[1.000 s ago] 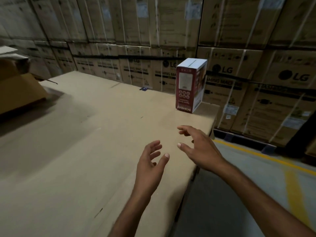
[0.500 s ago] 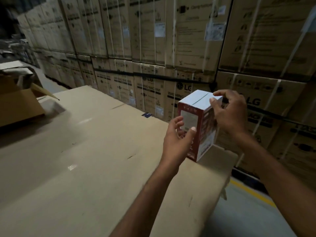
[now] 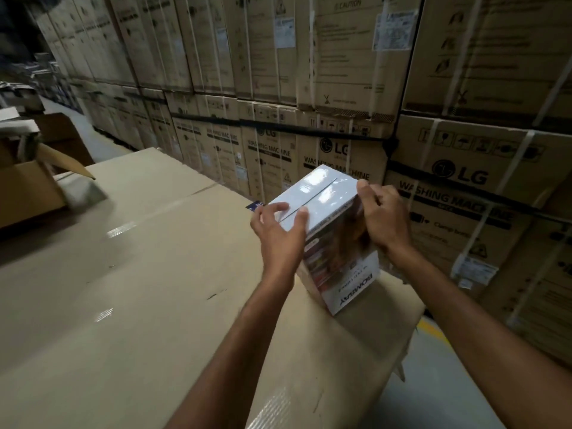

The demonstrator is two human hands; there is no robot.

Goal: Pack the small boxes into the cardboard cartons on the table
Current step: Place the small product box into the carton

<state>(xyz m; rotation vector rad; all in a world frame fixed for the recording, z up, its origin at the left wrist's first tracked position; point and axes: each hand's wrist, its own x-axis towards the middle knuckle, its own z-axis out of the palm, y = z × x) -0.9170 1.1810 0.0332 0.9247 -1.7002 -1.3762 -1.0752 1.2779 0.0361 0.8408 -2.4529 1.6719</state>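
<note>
A small red and white printed box [image 3: 340, 261] stands tilted near the right end of the cardboard-covered table [image 3: 139, 289]. Its white top faces me. My left hand [image 3: 280, 235] grips the box's near left corner, fingers on the top. My right hand [image 3: 382, 215] clasps its far right top edge. An open brown cardboard carton [image 3: 28, 190] sits at the table's far left, one flap hanging out toward the middle.
Tall stacks of strapped washing-machine cartons [image 3: 340, 134] form a wall right behind the table. The table's right edge drops to a grey floor with a yellow line [image 3: 433, 332]. A small dark label [image 3: 255, 206] lies by the box.
Both hands went from open above the table to gripping the box. The box has tipped toward me and come nearer, and my view has moved in closer.
</note>
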